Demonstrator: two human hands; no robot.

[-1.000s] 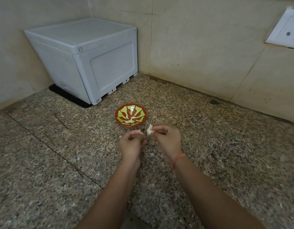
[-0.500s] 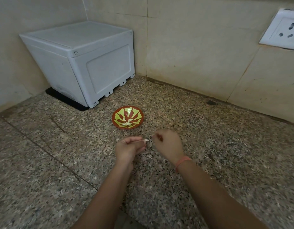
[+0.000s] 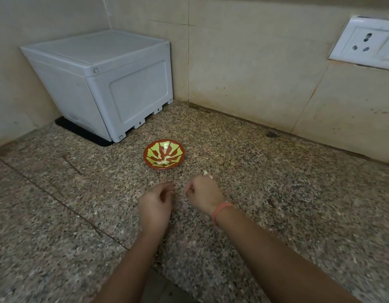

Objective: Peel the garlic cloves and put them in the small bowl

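The small red bowl with a green pattern [image 3: 164, 154] stands on the granite counter and holds a few peeled white cloves [image 3: 165, 161]. My left hand [image 3: 155, 202] hovers in front of it, fingers curled against the thumb in a pinch. The garlic clove it held is hidden by the fingers. My right hand [image 3: 205, 193], with an orange band on the wrist, is curled. A white scrap of garlic skin [image 3: 207, 174] sticks out past its knuckles. The two hands are apart.
A white plastic box [image 3: 106, 84] stands in the back left corner on a black mat. Tiled walls close off the back and left, with a white socket [image 3: 364, 42] at the upper right. Speckled granite counter [image 3: 298, 204] stretches right of the hands. The counter's front edge is below my forearms.
The hands were together on the garlic and have pulled apart and drawn back from the bowl. The clove in the left fingers is no longer visible.
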